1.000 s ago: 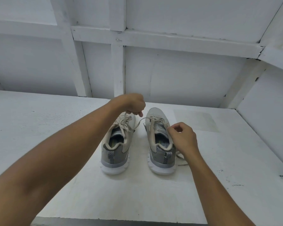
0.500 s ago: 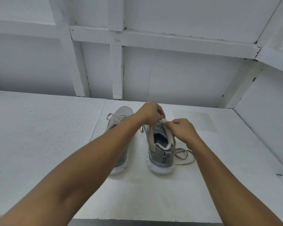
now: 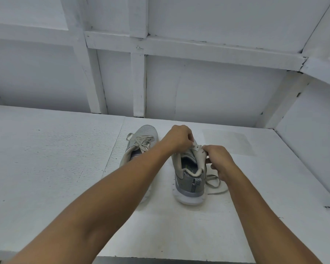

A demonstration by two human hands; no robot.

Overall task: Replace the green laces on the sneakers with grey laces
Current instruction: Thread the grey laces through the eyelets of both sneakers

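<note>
Two grey sneakers stand side by side on the white table, toes pointing away from me. The left sneaker (image 3: 141,141) carries a pale lace tied over its tongue; my left forearm covers its heel. My left hand (image 3: 179,137) is closed over the lacing area of the right sneaker (image 3: 189,180), fingers pinched at its top eyelets. My right hand (image 3: 218,159) pinches the right side of that shoe's collar and lace. A loose end of the pale lace (image 3: 214,182) lies looped on the table to the right of the shoe.
The white table (image 3: 46,168) meets a white panelled wall (image 3: 208,88) behind the shoes. A white side wall (image 3: 312,141) stands on the right. The table's front edge (image 3: 170,259) runs close to me at the bottom.
My left hand moved from above the left sneaker over to the right sneaker's laces. My right hand shifted up to the shoe's collar. The loose lace end now lies looped on the table.
</note>
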